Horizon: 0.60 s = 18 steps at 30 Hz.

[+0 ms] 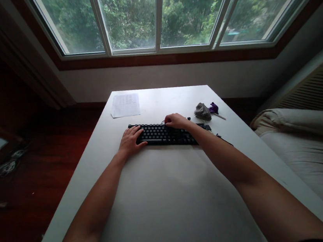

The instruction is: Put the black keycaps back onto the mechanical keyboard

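A black keyboard (158, 134) lies flat across the white table. My left hand (130, 140) rests on its left end, fingers spread over the edge keys and the thumb along the front edge. Over the upper middle of the keyboard, my right hand (176, 120) is curled with thumb and fingertips pinched together at the back row of keys. Whatever sits between those fingertips is too small to make out. My right forearm covers part of the keyboard's right side. A dark cable (225, 140) shows beside the right end.
Printed paper (125, 105) lies at the table's (173, 198) back left. A crumpled grey cloth (202, 112) and a purple item (213, 108) with a pale stick lie at the back right. A cushioned seat (306, 146) stands right of the table; a window is behind it.
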{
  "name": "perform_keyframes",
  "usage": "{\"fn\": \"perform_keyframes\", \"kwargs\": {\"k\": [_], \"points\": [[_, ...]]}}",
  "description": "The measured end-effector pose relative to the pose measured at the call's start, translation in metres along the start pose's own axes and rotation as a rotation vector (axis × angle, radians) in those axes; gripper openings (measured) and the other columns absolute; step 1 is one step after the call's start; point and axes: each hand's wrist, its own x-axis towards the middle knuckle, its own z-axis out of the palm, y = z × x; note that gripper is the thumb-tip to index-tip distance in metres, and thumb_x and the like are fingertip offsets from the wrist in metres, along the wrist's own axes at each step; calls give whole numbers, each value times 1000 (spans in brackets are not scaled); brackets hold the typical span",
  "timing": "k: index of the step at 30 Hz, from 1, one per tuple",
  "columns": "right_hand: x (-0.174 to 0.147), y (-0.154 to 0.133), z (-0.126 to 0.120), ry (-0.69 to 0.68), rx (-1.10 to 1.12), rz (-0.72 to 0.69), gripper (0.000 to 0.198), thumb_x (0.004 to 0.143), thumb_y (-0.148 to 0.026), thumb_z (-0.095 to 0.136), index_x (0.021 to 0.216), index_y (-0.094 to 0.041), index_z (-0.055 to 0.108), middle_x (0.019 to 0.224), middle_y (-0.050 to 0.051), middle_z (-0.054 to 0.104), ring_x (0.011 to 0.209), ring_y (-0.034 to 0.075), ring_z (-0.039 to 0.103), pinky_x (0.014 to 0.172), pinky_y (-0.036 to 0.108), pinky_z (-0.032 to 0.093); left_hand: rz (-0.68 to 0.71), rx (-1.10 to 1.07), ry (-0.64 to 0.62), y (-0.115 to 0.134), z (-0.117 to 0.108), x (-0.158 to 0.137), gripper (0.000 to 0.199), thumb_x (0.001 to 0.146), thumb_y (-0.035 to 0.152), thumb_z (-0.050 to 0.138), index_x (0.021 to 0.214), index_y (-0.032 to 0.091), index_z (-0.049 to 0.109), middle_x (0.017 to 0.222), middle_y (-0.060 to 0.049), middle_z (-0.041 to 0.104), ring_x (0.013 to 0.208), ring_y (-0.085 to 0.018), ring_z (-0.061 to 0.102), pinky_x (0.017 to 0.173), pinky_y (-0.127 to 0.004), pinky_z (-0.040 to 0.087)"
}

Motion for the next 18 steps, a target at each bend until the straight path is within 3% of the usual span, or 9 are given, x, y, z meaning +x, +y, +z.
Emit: {"fn": "perform_keyframes", "kwargs": {"k": [10,18], "points": [[-9,-6,2,31,-44,-12,19,85,-22,65,102,-22,72,107,5,75,94,19,66,78,25,46,-8,-10,-1,3,1,1,68,88,60,65,146,28,53,156,-8,48,147,-33,37,125,-56,23],[-12,-4,19,60,105,66,27,97,-27,52,114,-26,74,118,2,75,108,19,67,91,26,47,-14,-22,-6,2,-1,0,68,87,60,66,146,29,54,156,-8,48,147,-33,37,125,-57,23]]}}
